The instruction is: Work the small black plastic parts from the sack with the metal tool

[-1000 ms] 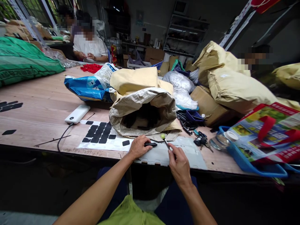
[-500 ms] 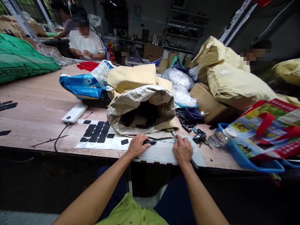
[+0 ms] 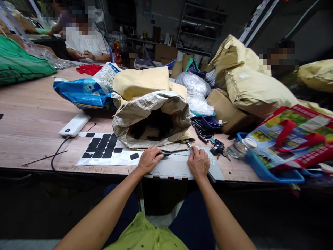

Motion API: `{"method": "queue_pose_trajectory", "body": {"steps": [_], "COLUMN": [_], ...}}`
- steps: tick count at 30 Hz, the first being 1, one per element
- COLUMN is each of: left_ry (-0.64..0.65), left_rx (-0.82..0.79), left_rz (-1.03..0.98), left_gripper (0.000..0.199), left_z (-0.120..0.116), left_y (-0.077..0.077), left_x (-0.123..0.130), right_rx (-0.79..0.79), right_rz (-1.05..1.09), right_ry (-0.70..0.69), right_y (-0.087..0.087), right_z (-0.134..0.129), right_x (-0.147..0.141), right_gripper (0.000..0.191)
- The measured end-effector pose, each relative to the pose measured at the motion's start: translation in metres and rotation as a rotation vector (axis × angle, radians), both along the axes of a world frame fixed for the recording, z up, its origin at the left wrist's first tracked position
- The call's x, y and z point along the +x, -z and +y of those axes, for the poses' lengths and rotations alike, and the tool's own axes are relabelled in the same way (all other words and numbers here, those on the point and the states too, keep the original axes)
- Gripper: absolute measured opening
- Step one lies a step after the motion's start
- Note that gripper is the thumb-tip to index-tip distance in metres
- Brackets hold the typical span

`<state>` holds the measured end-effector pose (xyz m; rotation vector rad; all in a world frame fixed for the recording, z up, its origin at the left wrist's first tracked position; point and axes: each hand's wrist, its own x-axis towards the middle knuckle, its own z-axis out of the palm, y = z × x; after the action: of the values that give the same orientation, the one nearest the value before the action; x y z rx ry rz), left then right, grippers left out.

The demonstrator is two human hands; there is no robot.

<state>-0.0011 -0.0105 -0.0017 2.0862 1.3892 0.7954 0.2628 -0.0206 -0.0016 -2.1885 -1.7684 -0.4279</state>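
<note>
My left hand (image 3: 149, 159) is closed on a short black rod-shaped piece (image 3: 166, 153), which sticks out to the right over a grey board (image 3: 170, 169). In my right hand (image 3: 199, 162), fingers wrapped round, is a small hammer (image 3: 189, 145) with a shiny metal shaft; its black grip end pokes out below the palm. The hammer's head lies by the lip of an open woven sack (image 3: 122, 126) that holds dark pieces. To the left of my left hand, a white sheet (image 3: 125, 159) carries rows of black rounded-square stickers (image 3: 106, 145).
A white power bank (image 3: 74, 125) with a cable lies at left. Black parts (image 3: 199, 131), keys (image 3: 218, 148), a clear jar (image 3: 239, 148) and a blue tray (image 3: 275, 176) with a colourful bag (image 3: 299, 135) stand at right. Large yellow sacks (image 3: 257, 90) and co-workers (image 3: 87, 45) are beyond.
The view has shifted slightly, so everything sits a little further left. The black piece in my left hand lies a bit differently; both hands keep their hold.
</note>
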Motion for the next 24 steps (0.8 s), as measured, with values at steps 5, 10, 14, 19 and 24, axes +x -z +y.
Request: {"method": "queue_pose_trajectory", "body": {"steps": [5, 10, 14, 19, 24], "left_ry": [-0.001, -0.004, 0.005, 0.273, 0.391], "left_rx": [0.007, 0.005, 0.017, -0.101, -0.393], "left_rz": [0.003, -0.011, -0.012, -0.107, 0.036], "left_gripper": [0.021, 0.019, 0.019, 0.024, 0.028], "left_z": [-0.001, 0.001, -0.006, -0.070, -0.134], "left_y": [0.000, 0.001, -0.009, -0.025, 0.020], "left_x": [0.000, 0.001, 0.001, 0.005, 0.016], "right_rx": [-0.004, -0.003, -0.006, -0.011, -0.016], "right_rz": [-0.011, -0.020, -0.021, -0.015, 0.001], "right_ry": [-0.001, -0.001, -0.001, -0.005, 0.004], "right_y": [-0.001, -0.002, -0.002, -0.001, -0.001], "right_z": [-0.001, 0.000, 0.001, 0.002, 0.002], "right_x": [0.000, -0.001, -0.001, 0.000, 0.000], "right_gripper": [0.033, 0.033, 0.032, 0.033, 0.033]}}
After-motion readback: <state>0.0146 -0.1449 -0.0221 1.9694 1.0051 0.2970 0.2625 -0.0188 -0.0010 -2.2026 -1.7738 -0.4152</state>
